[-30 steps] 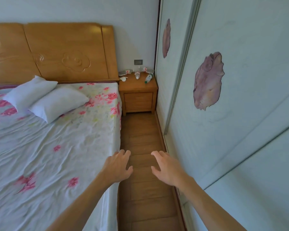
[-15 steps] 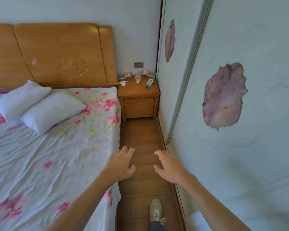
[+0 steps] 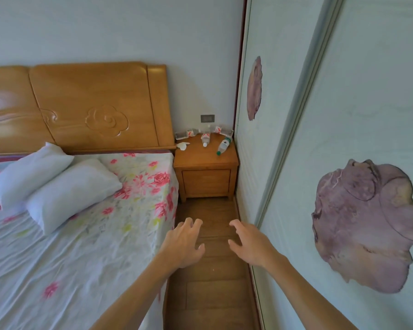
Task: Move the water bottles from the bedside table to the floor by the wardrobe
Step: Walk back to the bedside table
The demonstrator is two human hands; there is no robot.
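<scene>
Several clear plastic water bottles lie on the wooden bedside table (image 3: pixel 201 160) in the far corner. One with a green cap and label (image 3: pixel 223 145) lies on the right side. A white-capped one (image 3: pixel 205 138) lies in the middle. Two more, red-labelled, rest along the back edge, one at the left (image 3: pixel 186 134) and one at the right (image 3: pixel 223 131). My left hand (image 3: pixel 184 241) and my right hand (image 3: pixel 249 244) are stretched out over the wooden floor (image 3: pixel 207 282), well short of the table. Both are empty, fingers spread.
A bed (image 3: pixel 77 234) with a floral sheet and two white pillows fills the left. The sliding wardrobe doors (image 3: pixel 319 163) run along the right. A narrow strip of floor between them leads to the table. A small white object (image 3: pixel 182 145) lies on the table's left edge.
The view has moved forward along the aisle, so the bedside table looks closer. The shoe seen half a second ago is out of view. Both hands stay open and empty.
</scene>
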